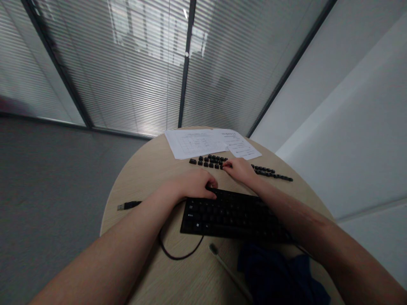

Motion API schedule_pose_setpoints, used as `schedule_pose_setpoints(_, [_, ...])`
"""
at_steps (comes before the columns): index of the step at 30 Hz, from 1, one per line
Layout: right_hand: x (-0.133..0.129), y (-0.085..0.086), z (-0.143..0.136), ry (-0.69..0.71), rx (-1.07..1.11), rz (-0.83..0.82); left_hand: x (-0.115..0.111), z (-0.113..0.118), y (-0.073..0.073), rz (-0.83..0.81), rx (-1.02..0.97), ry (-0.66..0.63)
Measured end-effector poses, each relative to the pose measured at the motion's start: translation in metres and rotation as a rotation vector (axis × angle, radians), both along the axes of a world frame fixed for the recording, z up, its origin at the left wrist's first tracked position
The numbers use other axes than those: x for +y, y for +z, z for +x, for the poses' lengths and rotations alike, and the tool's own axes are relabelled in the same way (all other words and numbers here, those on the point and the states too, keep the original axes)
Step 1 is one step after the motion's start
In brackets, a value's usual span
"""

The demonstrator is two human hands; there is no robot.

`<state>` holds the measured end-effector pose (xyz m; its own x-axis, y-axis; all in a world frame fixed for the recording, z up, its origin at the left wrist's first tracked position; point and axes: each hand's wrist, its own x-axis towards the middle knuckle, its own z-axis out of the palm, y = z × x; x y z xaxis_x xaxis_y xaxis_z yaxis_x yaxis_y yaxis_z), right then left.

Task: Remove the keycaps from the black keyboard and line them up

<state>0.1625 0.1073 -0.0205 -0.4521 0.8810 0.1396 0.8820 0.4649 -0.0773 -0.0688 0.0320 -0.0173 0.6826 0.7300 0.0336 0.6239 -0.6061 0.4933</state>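
A black keyboard lies on the round wooden table, several of its key places apparently bare. My left hand is closed at its far left edge, thumb on top and fingers curled behind. Beyond the keyboard, loose black keycaps stand in rows. Among them my right hand pinches a keycap at the end of the near row, mostly covered by the fingertips. More keycaps line up to the right of that hand. My right forearm crosses over the keyboard's right part.
Printed sheets lie at the table's far side. A USB plug and black cable are on the left. Near me are a toothbrush and a dark blue cloth. Glass with blinds stands behind the table.
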Motion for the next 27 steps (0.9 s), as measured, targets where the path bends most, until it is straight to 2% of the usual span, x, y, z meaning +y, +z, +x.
schedule_pose_setpoints(8, [0.003, -0.004, 0.001, 0.004, 0.042, -0.012, 0.000, 0.001, 0.001, -0.012, -0.005, 0.005])
schedule_pose_setpoints(13, [-0.005, 0.008, 0.010, -0.020, 0.163, 0.065, 0.002, 0.000, -0.002, -0.013, -0.010, -0.004])
schedule_pose_setpoints(16, [-0.023, 0.020, 0.025, -0.008, 0.342, 0.134, 0.002, -0.001, 0.000, -0.015, -0.024, -0.019])
schedule_pose_setpoints(21, [-0.074, 0.046, 0.055, -0.041, 0.839, 0.081, 0.004, -0.001, 0.005, 0.060, 0.020, 0.075])
schedule_pose_setpoints(24, [-0.103, 0.057, 0.069, -0.125, 0.919, 0.000, 0.005, -0.001, 0.007, 0.080, 0.001, 0.132])
schedule_pose_setpoints(27, [-0.119, 0.059, 0.075, -0.166, 0.974, -0.110, 0.003, -0.002, 0.009, 0.054, -0.073, 0.151])
